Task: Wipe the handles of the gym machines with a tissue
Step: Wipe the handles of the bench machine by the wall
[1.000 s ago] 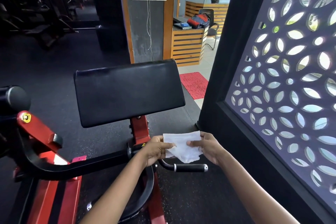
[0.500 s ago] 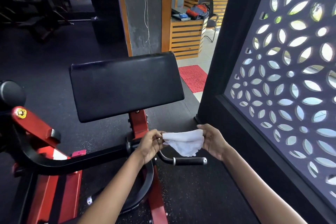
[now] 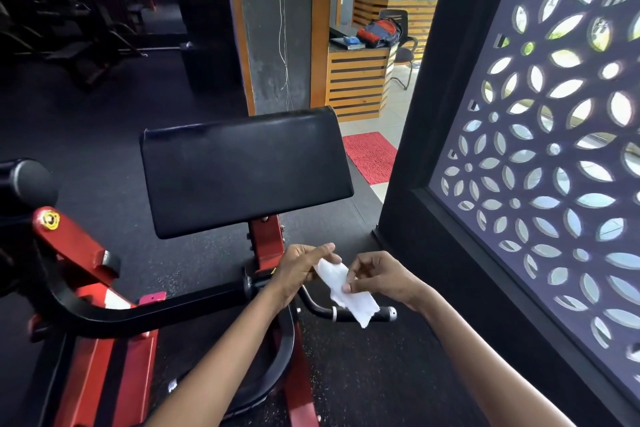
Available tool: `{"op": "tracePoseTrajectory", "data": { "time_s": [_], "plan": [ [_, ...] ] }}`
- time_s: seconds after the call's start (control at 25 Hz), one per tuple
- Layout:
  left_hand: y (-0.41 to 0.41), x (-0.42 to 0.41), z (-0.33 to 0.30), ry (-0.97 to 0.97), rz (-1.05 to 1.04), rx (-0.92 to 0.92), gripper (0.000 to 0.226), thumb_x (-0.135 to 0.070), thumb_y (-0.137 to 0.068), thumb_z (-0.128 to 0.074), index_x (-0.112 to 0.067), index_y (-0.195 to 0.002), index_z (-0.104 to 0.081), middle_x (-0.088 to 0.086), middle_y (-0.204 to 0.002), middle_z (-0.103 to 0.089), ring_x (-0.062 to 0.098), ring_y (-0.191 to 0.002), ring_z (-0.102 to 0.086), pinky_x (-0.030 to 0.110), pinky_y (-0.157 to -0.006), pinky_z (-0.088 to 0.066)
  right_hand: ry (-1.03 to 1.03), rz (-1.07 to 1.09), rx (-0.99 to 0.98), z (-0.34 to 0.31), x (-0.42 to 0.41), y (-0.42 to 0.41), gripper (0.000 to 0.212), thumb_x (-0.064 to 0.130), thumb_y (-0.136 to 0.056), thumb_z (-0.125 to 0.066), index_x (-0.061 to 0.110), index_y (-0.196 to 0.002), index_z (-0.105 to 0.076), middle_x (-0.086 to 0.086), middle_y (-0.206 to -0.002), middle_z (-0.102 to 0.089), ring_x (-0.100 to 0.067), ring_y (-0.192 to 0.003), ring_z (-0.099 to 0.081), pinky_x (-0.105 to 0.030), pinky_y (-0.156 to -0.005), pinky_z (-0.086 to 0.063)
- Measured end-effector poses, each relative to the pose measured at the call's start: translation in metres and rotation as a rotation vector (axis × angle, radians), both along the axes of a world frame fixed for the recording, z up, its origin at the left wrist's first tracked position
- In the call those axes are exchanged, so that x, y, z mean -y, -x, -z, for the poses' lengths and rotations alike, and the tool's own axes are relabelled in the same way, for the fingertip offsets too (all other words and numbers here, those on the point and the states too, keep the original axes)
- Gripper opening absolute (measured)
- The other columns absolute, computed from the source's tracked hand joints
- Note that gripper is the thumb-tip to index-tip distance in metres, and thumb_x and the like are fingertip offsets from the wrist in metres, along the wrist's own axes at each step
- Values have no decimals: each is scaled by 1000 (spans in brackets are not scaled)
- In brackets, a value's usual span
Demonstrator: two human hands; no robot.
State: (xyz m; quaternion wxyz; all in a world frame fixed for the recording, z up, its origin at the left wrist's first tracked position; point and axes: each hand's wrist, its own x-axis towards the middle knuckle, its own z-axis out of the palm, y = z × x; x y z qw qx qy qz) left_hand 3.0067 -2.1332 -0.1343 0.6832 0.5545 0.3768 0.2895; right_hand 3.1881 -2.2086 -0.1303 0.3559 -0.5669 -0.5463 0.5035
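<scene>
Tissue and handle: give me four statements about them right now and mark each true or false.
1. Both hands hold the white tissue. True: the left hand and the right hand each grip it.
2. The tissue is wrapped tightly around the black handle. False: it hangs from the hands in front of the handle.
3. The arm pad is red. False: it is black.
4. A red mat lies beyond the machine. True.
</scene>
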Motion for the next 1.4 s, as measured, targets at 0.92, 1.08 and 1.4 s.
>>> {"op": "tracePoseTrajectory", "data": {
  "time_s": [0.92, 1.08, 1.4],
  "plan": [
    [10, 18, 154, -304, -90, -552, 21, -23, -91, -56, -9, -104, -65, -1, -102, -57, 15, -98, -58, 20, -89, -42, 128, 597, 188, 102, -6, 6, 11, 18, -74, -65, 20, -72, -55, -5, -77, -68, -27, -83, -63, -38, -70, -50],
    [5, -27, 221, -681, 44, -796, 68, -48, -89, -23, -2, -132, -49, 14, -138, -44, 27, -132, -37, 26, -113, -19, 69, 518, 493, 180, -13, -8, 28, -4, -75, -42, 23, -68, -40, 4, -67, -60, -21, -71, -48, -37, -69, -41],
    [-25, -80, 317, -959, 157, -1068, 68, -37, -94, -21, 7, -146, -16, 22, -155, -10, 33, -144, -11, 49, -116, -17, -394, 186, 1035, 278, -37, 19, 29, 2, -70, -71, 7, -98, -64, -6, -96, -62, -26, -83, -57, -32, -57, -54]
  ]
}}
